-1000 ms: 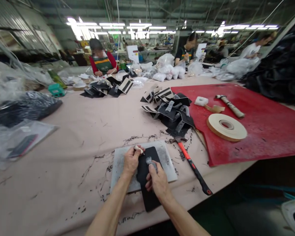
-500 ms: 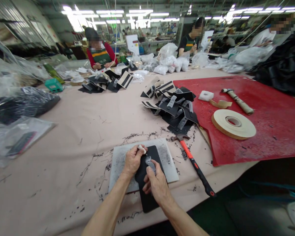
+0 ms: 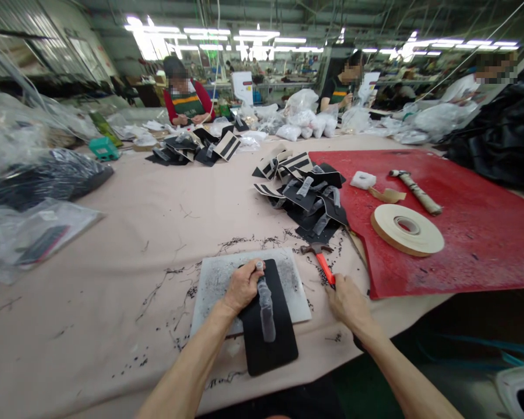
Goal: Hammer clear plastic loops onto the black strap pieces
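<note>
A black panel with rounded corners lies over a pale board, its near end extending past the board onto the table. Along the panel's middle runs a strap wrapped in clear plastic film. My left hand is closed around a small pale-topped tool, apparently a punch, held upright at the strap's far end; its tip is hidden. To the right, my right hand wraps round the handle of a claw hammer, which rests on the table with its head pointing away.
Black panels with plastic-wrapped straps are piled beyond the board. A red mat at right bears a tape roll and a wrapped hammer. Black bits and threads surround the board. Co-workers sit across the table.
My right hand has left the wrapped strap and moved right, taking hold of the hammer's handle. My left hand has turned the small tool upright over the panel.
</note>
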Motion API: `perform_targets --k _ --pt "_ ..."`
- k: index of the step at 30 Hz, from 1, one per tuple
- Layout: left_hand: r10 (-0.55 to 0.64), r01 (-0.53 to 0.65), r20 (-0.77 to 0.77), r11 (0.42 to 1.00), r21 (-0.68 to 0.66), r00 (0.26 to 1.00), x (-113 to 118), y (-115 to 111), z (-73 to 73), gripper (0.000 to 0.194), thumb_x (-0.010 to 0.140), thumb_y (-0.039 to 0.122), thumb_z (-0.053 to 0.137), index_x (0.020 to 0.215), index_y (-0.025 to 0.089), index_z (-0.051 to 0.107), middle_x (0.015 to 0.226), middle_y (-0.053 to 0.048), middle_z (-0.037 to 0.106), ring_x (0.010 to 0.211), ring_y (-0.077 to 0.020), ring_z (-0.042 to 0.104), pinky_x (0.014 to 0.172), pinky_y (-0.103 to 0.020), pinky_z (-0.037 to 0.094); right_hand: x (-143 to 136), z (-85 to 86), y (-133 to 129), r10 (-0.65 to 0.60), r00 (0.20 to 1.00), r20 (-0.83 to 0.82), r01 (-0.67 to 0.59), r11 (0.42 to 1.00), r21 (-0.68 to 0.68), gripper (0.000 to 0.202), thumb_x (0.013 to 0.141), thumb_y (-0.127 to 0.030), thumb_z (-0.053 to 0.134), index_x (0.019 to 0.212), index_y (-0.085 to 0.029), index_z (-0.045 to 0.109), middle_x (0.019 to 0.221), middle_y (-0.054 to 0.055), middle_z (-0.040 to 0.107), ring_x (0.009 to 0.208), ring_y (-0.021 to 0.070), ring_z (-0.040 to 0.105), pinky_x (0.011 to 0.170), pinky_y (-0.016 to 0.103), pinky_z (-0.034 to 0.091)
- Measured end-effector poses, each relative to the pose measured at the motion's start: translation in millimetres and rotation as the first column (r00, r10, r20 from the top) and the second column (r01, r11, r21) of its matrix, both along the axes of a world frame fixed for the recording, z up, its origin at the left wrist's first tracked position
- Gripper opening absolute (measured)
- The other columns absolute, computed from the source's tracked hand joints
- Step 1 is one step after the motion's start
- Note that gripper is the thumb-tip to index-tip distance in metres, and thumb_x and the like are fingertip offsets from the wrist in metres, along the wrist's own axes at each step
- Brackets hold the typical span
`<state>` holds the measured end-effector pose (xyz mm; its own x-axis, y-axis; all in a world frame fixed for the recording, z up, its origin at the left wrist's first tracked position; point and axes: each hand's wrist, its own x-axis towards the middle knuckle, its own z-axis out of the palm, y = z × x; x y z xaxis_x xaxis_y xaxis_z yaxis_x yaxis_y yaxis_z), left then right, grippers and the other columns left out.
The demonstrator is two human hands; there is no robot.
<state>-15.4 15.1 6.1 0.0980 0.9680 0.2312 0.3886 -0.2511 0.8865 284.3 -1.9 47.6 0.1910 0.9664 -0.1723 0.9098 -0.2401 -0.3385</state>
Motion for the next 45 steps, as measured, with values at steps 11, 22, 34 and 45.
perform_targets --k 11,22,34,45 --pt "-0.026 0.03 0.101 0.999 -0.037 0.995 -1.3 1.5 6.1 0.019 0.092 0.028 0.052 0.103 0.023 0.067 0.093 -0.005 0.076 0.09 -0.0213 0.071 0.088 -0.035 0.055 -42.4 72.0 -2.0 0.071 0.773 -0.63 -0.069 0.997 0.028 0.033 0.098 -0.053 0.035 0.085 -0.024 0.044 0.059 -0.006 0.046 0.043 0.0122 0.041 0.041 0.023 0.034" --pt "-0.043 0.044 0.085 0.999 -0.015 0.995 -3.1 2.0 2.5 0.02 0.094 0.028 0.051 0.103 0.023 0.068 0.095 -0.005 0.075 0.09 -0.0208 0.07 0.086 -0.033 0.053 -70.7 109.8 -7.7 0.565 0.813 -0.141 -0.502 0.802 0.323 0.027 0.103 -0.038 0.031 0.085 -0.023 0.045 0.06 -0.001 0.049 0.051 0.0147 0.041 0.053 0.03 0.023" --pt "-0.09 0.092 0.088 0.996 -0.016 0.992 -4.0 3.1 1.6 0.018 0.094 0.027 0.051 0.101 0.022 0.067 0.095 -0.004 0.074 0.091 -0.0203 0.069 0.086 -0.031 0.051 -75.6 131.2 -8.0 0.476 0.829 -0.293 -0.28 0.807 0.52 0.035 0.106 -0.046 0.029 0.087 -0.023 0.046 0.061 -0.003 0.046 0.051 0.0143 0.043 0.052 0.027 0.03" --pt "-0.09 0.092 0.068 0.995 -0.039 0.994 -4.2 1.6 4.1 0.019 0.093 0.029 0.05 0.096 0.02 0.066 0.092 -0.004 0.072 0.087 -0.0193 0.066 0.083 -0.031 0.049 -32.2 69.8 1.5 0.464 0.885 -0.036 -0.465 0.876 -0.132 0.036 0.108 -0.032 0.028 0.091 -0.018 0.058 0.072 0.003 0.059 0.058 0.0156 0.054 0.055 0.025 0.037"
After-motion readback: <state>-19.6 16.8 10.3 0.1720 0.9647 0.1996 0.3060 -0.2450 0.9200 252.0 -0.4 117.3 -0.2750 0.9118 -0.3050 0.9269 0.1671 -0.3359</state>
